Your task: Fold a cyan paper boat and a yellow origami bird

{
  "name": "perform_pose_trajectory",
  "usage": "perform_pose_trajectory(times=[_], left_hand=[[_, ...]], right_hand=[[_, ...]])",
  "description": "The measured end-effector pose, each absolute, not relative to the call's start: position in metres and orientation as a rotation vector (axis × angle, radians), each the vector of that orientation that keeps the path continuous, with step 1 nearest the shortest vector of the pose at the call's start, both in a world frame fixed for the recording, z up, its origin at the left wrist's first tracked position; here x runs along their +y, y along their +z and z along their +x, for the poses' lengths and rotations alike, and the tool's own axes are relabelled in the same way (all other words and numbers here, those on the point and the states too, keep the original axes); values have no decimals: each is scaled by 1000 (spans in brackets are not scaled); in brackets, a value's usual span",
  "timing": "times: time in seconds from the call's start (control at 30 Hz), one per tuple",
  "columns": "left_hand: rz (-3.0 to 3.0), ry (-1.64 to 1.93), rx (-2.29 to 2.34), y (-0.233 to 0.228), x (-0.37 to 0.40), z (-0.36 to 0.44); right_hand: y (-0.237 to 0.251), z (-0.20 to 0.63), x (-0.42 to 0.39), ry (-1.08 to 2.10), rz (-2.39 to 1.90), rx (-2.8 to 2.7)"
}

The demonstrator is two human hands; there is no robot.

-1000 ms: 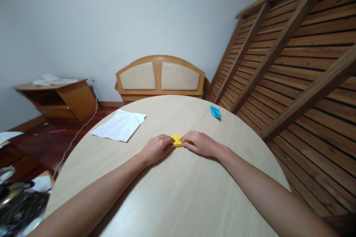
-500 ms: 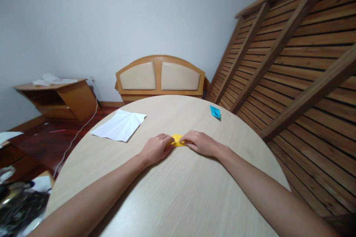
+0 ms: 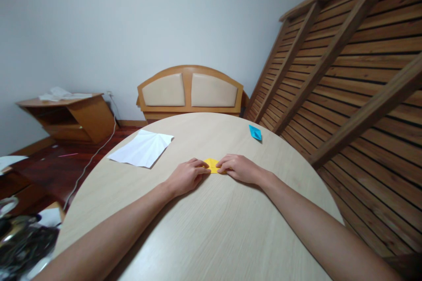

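Observation:
A small folded piece of yellow paper (image 3: 212, 164) lies at the middle of the round table (image 3: 211, 228). From its left side my left hand (image 3: 187, 175) grips it, thumb and fingertips closed on the edge. My right hand (image 3: 240, 167) pinches the opposite side, with the fingers bent over the paper. Between the fingertips a crosswise fold line shows; both ends of the paper are partly hidden by my fingers.
A creased white sheet (image 3: 141, 149) lies to the left on the table, and a blue folded paper boat (image 3: 255, 133) sits at the far right. Beyond the table stands a headboard (image 3: 187, 92). Wooden slats (image 3: 346, 96) lean along the right side.
The fingertips of both hands have shifted on the yellow paper, which now looks flatter, with a fold line showing across it. The white sheet and blue boat stay put.

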State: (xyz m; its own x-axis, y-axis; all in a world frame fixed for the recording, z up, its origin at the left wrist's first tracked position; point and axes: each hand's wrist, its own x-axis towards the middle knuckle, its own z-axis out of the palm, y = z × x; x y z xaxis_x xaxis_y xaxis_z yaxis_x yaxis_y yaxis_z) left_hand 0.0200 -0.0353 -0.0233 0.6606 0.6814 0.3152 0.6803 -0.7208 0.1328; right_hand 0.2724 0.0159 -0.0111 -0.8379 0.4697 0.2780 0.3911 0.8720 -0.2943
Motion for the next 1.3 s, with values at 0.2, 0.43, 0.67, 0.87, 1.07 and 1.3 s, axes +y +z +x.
perform_pose_trajectory(times=[0.2, 0.43, 0.67, 0.87, 1.07, 1.3], left_hand=[[2857, 548, 1170, -17, -41, 23], [2835, 547, 1187, -15, -44, 25], [2835, 523, 1148, -14, -44, 24], [2850, 511, 1041, -13, -44, 24], [2849, 507, 901, -10, -46, 24], [2841, 509, 895, -9, -47, 24]], right_hand=[[-7, 276, 16, 307, -670, -2716], [-1, 278, 13, 202, -665, -2766], [2, 277, 9, 207, -677, -2752], [0, 274, 10, 204, -738, -2688], [-4, 270, 7, 243, -781, -2655], [-10, 271, 10, 272, -778, -2639]])
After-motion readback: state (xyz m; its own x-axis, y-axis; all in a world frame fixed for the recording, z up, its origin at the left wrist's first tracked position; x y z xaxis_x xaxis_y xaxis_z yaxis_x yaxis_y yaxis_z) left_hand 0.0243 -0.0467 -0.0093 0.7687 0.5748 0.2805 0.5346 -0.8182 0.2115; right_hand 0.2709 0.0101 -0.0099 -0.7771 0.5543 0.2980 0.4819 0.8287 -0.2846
